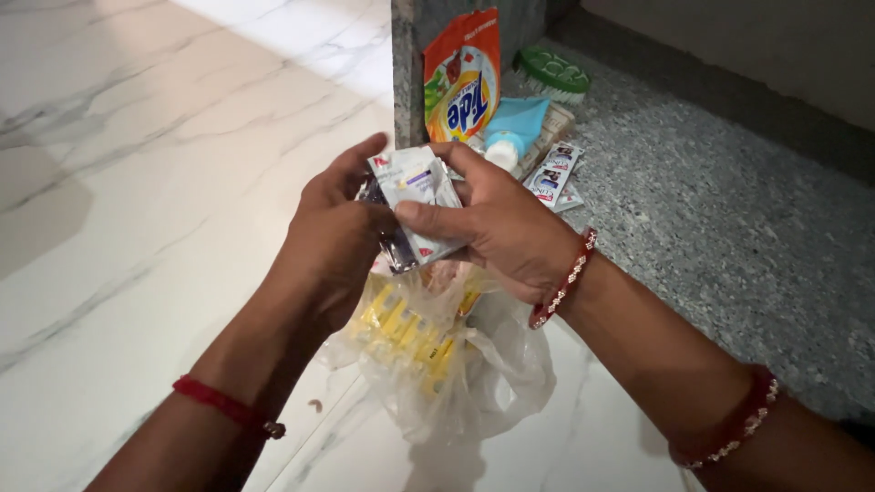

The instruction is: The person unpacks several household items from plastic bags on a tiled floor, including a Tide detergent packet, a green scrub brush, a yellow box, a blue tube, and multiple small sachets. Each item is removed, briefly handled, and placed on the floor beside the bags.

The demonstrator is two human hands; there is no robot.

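Note:
My left hand [333,241] and my right hand [501,228] together hold a small strip of silvery-white sachets [415,191] above the floor. The right thumb presses on the front of the strip, and the left fingers curl behind it. Under the right hand hangs a clear plastic bag [456,364] with several yellow sachets [410,328] inside; which hand carries it is hidden. A red thread circles my left wrist, and red bangles sit on my right forearm.
An orange detergent pouch [463,77] leans on a stone pillar [407,55]. Beside it lie a light-blue tube [512,132], a green scrub brush [551,73] and more small sachets [554,175] on a grey speckled ledge [729,219]. White marble floor [137,182] spreads left.

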